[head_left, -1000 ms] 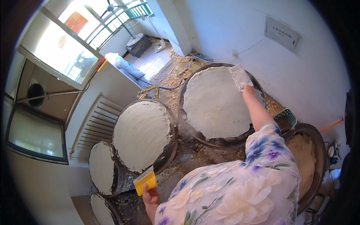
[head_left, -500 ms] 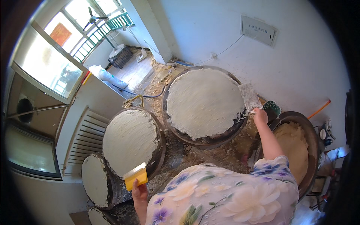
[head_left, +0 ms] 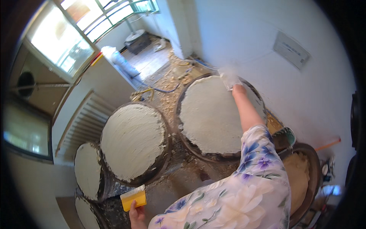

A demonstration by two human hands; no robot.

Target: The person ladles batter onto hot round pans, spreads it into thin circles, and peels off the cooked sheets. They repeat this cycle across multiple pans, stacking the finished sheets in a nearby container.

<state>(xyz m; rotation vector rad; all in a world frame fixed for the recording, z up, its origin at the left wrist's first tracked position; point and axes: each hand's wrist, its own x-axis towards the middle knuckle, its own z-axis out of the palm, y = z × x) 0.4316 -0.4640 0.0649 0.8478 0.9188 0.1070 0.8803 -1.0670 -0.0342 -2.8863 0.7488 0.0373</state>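
Observation:
My right hand is closed round a flat, batter-smeared scraper, held at the far edge of a large round griddle. A pale layer of batter covers most of that griddle, leaving a dark rim. Low on the left, my left hand grips a yellow scraper with a pale straight edge. It is just below a second round griddle, which bears another pale batter layer. Motion blur softens the right scraper's outline.
More batter-covered rounds stand at the left. On the right sits a deep basin of tan dough-like mass, with a green perforated scoop beside it. A radiator lines the left wall; scraps litter the floor.
My right hand has moved the scraper from the large griddle's right edge to its far edge, arm stretched further forward. The yellow scraper has dropped slightly away from the second griddle. The view has shifted.

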